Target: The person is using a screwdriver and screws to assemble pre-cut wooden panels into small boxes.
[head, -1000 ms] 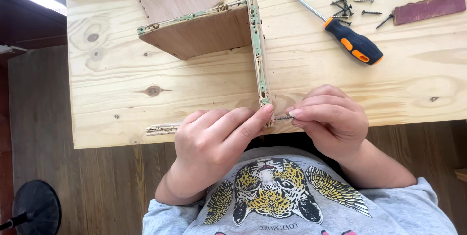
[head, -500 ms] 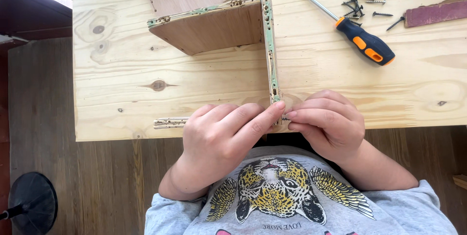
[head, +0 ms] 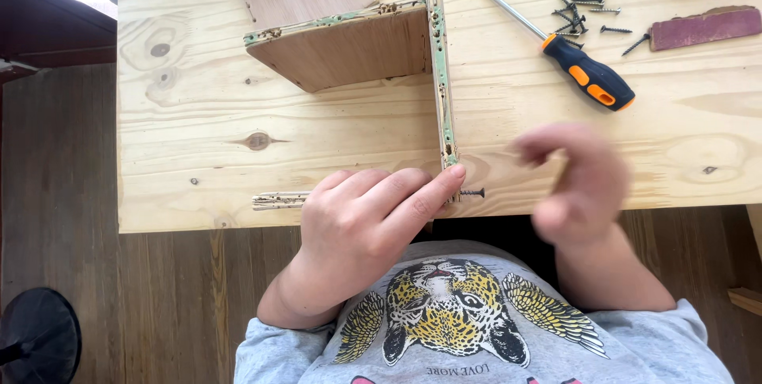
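- Left hand (head: 361,221) rests curled at near table edge, index finger pressed on the lower end of the green-edged plywood panel (head: 439,74); pins it, grips nothing.
- Small black screw (head: 471,192) sticks sideways out of that panel end, just beside the left fingertip, only partly driven.
- Right hand (head: 575,185) blurred, in the air to the right of the screw, fingers loosely bent, empty as far as I can tell.
- Panel stands on edge on the pale pine tabletop (head: 198,146), joined at its far corner to a brown plywood box piece (head: 341,46).
- Orange-and-black-handled screwdriver (head: 587,78) lies beyond the right hand, well apart; loose black screws (head: 583,7) behind it.
- Step, judged: screw started by fingers, not tightened.
- Next calls for the driver tip seated square in the screw head, left hand bracing the panel.
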